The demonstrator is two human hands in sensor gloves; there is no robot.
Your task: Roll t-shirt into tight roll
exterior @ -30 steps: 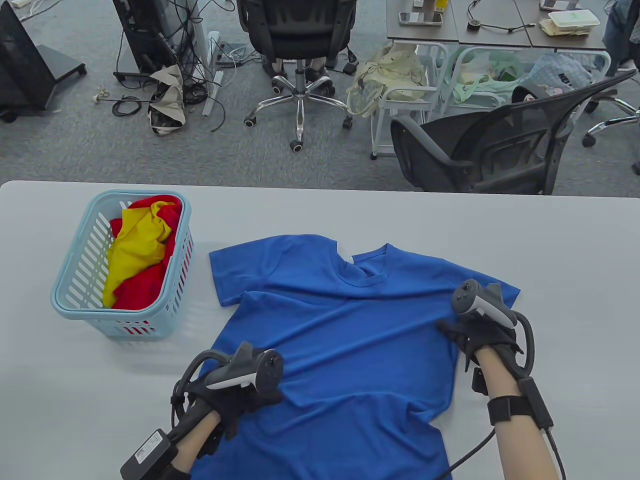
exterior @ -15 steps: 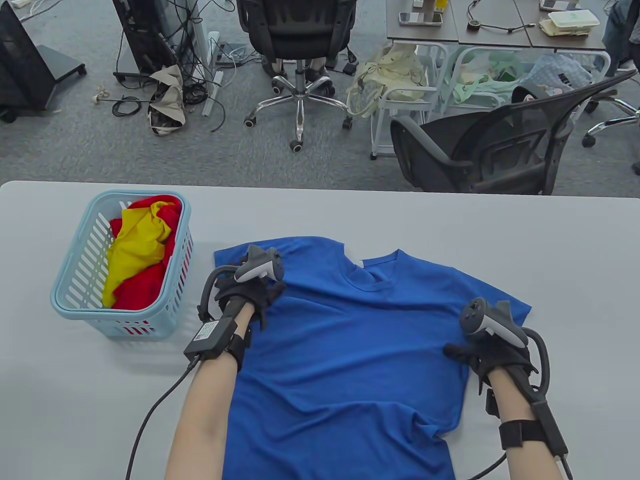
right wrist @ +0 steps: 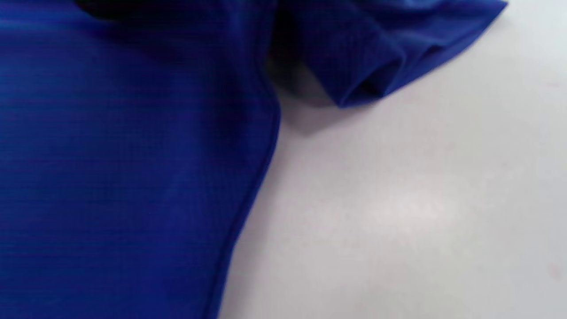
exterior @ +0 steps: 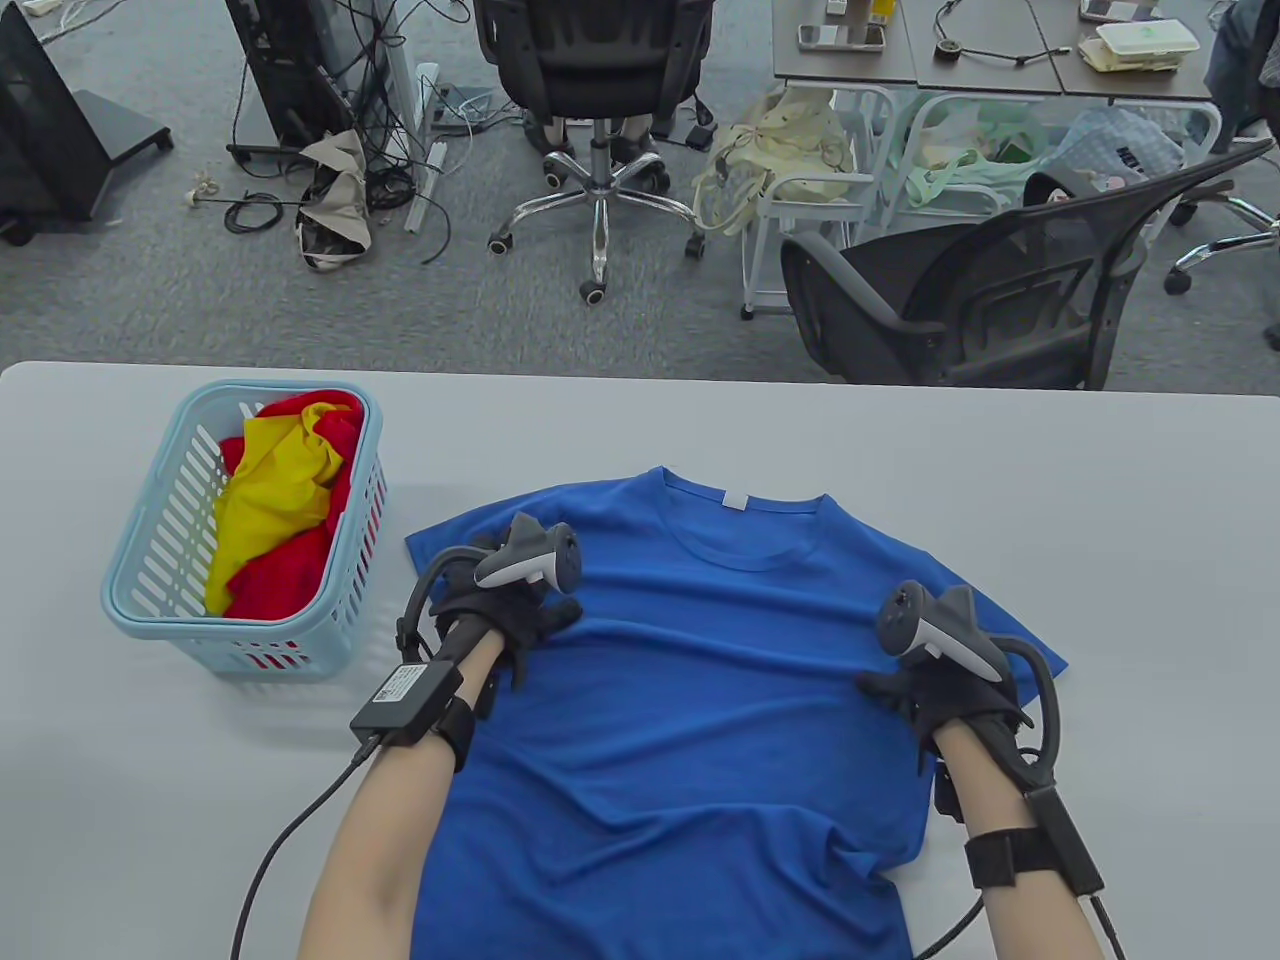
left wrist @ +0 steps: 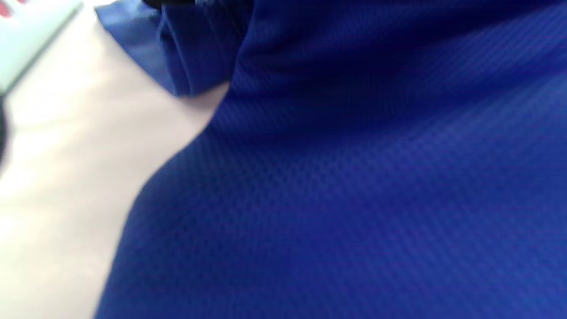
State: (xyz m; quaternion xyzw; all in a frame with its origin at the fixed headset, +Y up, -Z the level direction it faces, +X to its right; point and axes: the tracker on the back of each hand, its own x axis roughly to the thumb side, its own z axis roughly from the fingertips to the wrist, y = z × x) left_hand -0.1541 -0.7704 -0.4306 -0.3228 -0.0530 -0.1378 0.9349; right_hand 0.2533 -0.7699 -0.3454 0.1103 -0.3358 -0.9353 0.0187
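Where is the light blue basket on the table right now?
In the table view, the basket stands on the table's left side, holding red and yellow cloth, apart from the blue t-shirt's left sleeve.

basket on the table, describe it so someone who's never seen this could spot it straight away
Start at the grey table and look to its far left part, left of the spread blue t-shirt. There stands a light blue plastic basket with slotted walls. It is the only container on the table, and it holds crumpled red and yellow cloth.
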